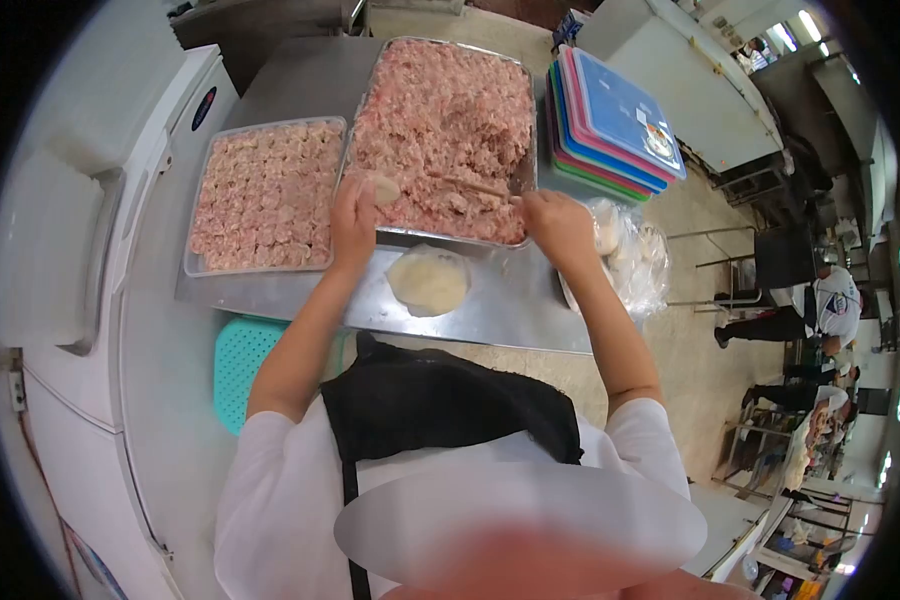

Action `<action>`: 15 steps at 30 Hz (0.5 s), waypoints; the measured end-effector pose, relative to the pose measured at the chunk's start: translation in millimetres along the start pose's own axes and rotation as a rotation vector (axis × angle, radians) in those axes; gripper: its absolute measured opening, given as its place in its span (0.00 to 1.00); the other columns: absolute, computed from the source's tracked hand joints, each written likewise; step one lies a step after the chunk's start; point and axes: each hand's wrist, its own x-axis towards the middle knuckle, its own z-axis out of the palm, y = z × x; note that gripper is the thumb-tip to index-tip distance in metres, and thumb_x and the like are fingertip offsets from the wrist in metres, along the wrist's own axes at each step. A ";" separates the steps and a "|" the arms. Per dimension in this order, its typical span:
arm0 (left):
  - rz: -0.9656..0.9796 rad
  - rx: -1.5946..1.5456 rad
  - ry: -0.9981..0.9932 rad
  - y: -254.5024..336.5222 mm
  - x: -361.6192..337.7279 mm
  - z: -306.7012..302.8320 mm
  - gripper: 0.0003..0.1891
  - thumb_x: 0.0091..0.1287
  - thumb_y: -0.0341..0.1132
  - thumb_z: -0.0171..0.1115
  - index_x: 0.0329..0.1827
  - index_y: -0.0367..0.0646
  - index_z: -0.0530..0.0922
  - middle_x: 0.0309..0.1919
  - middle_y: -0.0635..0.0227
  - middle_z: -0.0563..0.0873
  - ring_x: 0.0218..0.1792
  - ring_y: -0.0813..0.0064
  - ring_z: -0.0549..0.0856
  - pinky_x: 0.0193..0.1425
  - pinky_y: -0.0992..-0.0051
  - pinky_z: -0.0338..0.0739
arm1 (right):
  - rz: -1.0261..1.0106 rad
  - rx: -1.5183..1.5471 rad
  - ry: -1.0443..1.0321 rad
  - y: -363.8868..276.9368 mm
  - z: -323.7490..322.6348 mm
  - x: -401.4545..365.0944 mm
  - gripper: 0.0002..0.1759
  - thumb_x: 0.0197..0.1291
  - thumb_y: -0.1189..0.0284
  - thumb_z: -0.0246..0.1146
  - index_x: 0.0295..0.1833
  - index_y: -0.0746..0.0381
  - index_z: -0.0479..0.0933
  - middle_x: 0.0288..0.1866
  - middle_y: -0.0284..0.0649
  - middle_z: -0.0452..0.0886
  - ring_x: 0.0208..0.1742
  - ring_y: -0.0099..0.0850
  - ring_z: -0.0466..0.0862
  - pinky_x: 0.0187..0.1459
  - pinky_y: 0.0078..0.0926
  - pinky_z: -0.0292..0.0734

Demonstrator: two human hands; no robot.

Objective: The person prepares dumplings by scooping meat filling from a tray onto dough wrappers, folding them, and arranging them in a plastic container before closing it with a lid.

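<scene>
My left hand (pixel 353 215) is closed around a pale round dough wrapper (pixel 386 190), held over the near left corner of a large metal tray (pixel 533 105) of minced meat (pixel 435 100). With closed fingers, my right hand (pixel 558 225) grips the end of a thin wooden spatula (pixel 482 187), whose far part lies in the mince. On the steel table (pixel 500 318) between my forearms sits a round stack of dough wrappers (pixel 428 282). Left of the mince is a clear plastic tray (pixel 196 240) filled with rows of meat-filled dumplings (pixel 265 195).
Several coloured plastic lids (pixel 620 105) are stacked at the table's right. A clear plastic bag (pixel 635 260) with pale round pieces lies beside my right forearm. A turquoise perforated basket (pixel 240 370) is below the table's left edge. Two people (pixel 836 305) stand farther right.
</scene>
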 end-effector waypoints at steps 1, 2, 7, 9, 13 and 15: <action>0.046 0.028 -0.040 3.3 -10.7 1.8 0.14 0.72 0.36 0.54 0.46 0.31 0.79 0.44 0.50 0.82 0.48 0.52 0.80 0.57 0.61 0.72 | -0.034 0.031 -0.012 -4.9 9.4 -0.2 0.10 0.60 0.66 0.60 0.28 0.58 0.76 0.27 0.39 0.79 0.31 0.40 0.82 0.31 0.38 0.78; 0.093 0.054 -0.081 4.4 -21.8 4.1 0.14 0.72 0.36 0.54 0.46 0.31 0.79 0.44 0.50 0.82 0.47 0.52 0.81 0.57 0.62 0.73 | -0.047 0.105 -0.032 -11.3 17.1 -1.9 0.10 0.60 0.65 0.60 0.29 0.58 0.76 0.27 0.40 0.81 0.31 0.41 0.83 0.30 0.40 0.78; 0.054 -0.013 -0.312 20.1 -56.8 13.1 0.13 0.71 0.36 0.56 0.45 0.31 0.80 0.43 0.51 0.83 0.46 0.55 0.83 0.53 0.66 0.75 | 0.021 0.138 -0.087 -27.4 31.6 -17.6 0.11 0.61 0.64 0.59 0.31 0.59 0.75 0.27 0.43 0.82 0.32 0.42 0.84 0.29 0.43 0.77; -0.040 -0.083 -0.371 31.5 -62.7 15.1 0.13 0.71 0.36 0.56 0.45 0.31 0.79 0.43 0.51 0.83 0.45 0.57 0.83 0.52 0.67 0.76 | 0.048 0.157 -0.090 -26.7 29.9 -26.4 0.12 0.63 0.63 0.59 0.31 0.59 0.75 0.26 0.43 0.82 0.31 0.42 0.83 0.29 0.43 0.77; -0.192 -0.117 -0.457 28.0 -71.4 13.6 0.13 0.70 0.35 0.55 0.46 0.32 0.80 0.43 0.54 0.84 0.47 0.63 0.83 0.54 0.71 0.74 | 0.025 0.239 -0.082 -21.8 32.2 -39.3 0.15 0.65 0.60 0.57 0.31 0.59 0.75 0.26 0.44 0.81 0.29 0.44 0.83 0.29 0.44 0.77; -0.170 -0.137 -0.412 21.6 -69.6 20.2 0.13 0.70 0.36 0.55 0.46 0.33 0.80 0.42 0.55 0.84 0.45 0.65 0.83 0.53 0.72 0.75 | 0.003 0.269 -0.095 -18.8 30.8 -38.2 0.16 0.66 0.59 0.57 0.31 0.59 0.76 0.26 0.45 0.81 0.29 0.45 0.83 0.29 0.45 0.77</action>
